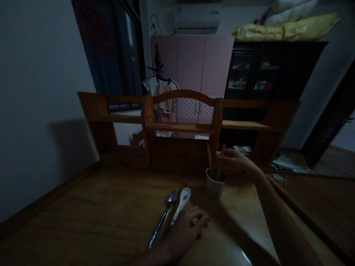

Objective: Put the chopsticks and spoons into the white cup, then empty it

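Observation:
My right hand (235, 159) is closed on the upper part of the chopsticks (221, 164), whose lower ends are inside a light-coloured cup (214, 189). More chopsticks (209, 159) lean against the left side of that cup. My left hand (190, 224) hangs loosely over the table, fingers bent with a gap beside the thumb, and nothing shows in it. Under and beside it lie a white spoon with a blue pattern (184, 197), some wooden chopsticks (177, 203) and a metal spoon (171, 198). The left wrist hides their near ends.
A wooden shelf unit (180, 127) stands along the back of the wooden table (83, 207). Something shiny (245, 256) shows at the bottom edge. Beyond are pink cabinets (191, 66) and a dark cabinet (277, 70). A wall (41, 92) borders the left.

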The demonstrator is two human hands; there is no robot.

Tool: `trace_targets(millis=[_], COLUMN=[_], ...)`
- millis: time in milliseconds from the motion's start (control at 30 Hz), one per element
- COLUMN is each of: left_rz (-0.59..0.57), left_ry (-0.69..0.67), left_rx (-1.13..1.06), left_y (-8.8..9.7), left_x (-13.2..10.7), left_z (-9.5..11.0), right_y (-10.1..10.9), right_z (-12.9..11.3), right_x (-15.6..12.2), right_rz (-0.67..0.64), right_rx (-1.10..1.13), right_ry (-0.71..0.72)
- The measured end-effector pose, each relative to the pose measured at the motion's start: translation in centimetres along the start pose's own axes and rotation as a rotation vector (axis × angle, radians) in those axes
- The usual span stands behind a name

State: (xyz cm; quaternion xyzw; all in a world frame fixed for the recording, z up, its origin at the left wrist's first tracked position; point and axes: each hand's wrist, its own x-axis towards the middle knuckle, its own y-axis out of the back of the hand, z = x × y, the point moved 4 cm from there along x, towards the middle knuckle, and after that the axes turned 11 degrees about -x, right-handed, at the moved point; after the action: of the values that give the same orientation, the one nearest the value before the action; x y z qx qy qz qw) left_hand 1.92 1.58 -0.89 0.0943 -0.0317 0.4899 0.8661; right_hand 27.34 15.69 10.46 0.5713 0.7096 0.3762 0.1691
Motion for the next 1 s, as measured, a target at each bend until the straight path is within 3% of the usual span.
trace_targets(millis=[600, 700, 867, 1000], left_rz=[0.002, 0.043, 0.305, 0.465], left_ry=[-0.008, -0.035, -0.146, -0.12], left_rx=[0.009, 0.064, 0.412, 0.625], left_y=[-0.2, 0.1, 4.3, 8.6], left_x=[-0.1, 0.1, 1.5, 3.1], left_z=[0.0, 0.2, 0.8, -0.4], right_y=[-0.3, -0.2, -0.3, -0.3], right_z=[0.5, 0.5, 1.0, 1.0], right_x=[0.0, 0.0, -0.2, -0.4], right_rz=[0.016, 0.009, -0.001, 0.028], right_rx=[-0.018, -0.034, -0.088, -0.209], right_ry=[-0.035, -0.044, -0.077, -0.075])
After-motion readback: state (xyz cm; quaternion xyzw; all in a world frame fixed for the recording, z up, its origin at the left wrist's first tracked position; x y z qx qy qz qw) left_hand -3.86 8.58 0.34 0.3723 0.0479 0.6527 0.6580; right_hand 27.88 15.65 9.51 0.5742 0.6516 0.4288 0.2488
